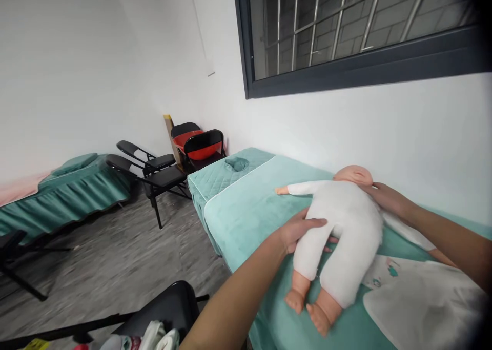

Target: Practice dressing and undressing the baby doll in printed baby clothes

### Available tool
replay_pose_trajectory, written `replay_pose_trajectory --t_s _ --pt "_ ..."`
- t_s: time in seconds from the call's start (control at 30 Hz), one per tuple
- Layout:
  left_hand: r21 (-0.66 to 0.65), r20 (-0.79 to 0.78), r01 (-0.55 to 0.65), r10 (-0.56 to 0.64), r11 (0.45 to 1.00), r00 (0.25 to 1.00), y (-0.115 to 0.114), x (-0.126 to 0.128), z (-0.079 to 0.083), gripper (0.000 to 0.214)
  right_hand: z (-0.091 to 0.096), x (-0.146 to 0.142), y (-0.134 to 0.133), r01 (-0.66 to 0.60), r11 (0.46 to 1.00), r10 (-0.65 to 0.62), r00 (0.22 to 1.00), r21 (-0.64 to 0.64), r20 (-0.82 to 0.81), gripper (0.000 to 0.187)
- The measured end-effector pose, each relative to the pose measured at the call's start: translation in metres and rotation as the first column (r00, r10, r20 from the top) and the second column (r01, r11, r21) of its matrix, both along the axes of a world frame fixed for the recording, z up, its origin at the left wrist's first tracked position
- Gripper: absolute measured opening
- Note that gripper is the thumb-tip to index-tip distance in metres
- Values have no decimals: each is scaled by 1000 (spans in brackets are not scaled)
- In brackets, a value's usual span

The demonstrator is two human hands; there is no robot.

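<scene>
A baby doll [342, 211] with a white plush body and bare plastic feet lies on its back on a green massage bed [246, 222], its head toward the wall. My left hand [298, 230] wraps around the doll's thigh, thumb on top and fingertips showing between the legs. At the neck and shoulder, my right hand [390, 199] grips the doll, with its fingertips partly hidden behind the head. Beside the doll's legs, under my right forearm, is a spread white baby garment [426, 299] with small green prints.
Black folding chairs [163, 178] and a red basin [196, 147] stand past the bed's far end. Another green-skirted bed [77, 199] is at left. A near chair [165, 311] carries rolled cloth items [154, 337]. A barred window [346, 32] sits above the bed.
</scene>
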State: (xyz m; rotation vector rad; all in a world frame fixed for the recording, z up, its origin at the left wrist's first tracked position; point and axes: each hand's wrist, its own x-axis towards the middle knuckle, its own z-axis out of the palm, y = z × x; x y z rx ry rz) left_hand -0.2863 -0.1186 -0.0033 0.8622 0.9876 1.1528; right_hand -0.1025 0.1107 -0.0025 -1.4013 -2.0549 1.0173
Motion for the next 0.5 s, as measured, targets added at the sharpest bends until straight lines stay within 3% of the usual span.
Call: replay_pose_trajectory --t_s 0.13,0.3,0.4,0.5 --pt "25 30 -4 4 1000 1000 -24 53 11 73 18 59 -31 123 992 -123 992 -2 5 74" --pt "66 119 54 -61 996 991 -56 143 11 85 44 157 -80 248 968 -249 967 39 43 79" --pt "66 153 111 -120 992 981 -76 192 9 85 44 218 -107 313 949 -314 946 33 78 76" --pt "74 155 145 -155 987 976 -92 228 3 84 32 264 -129 350 936 -352 931 39 98 78"
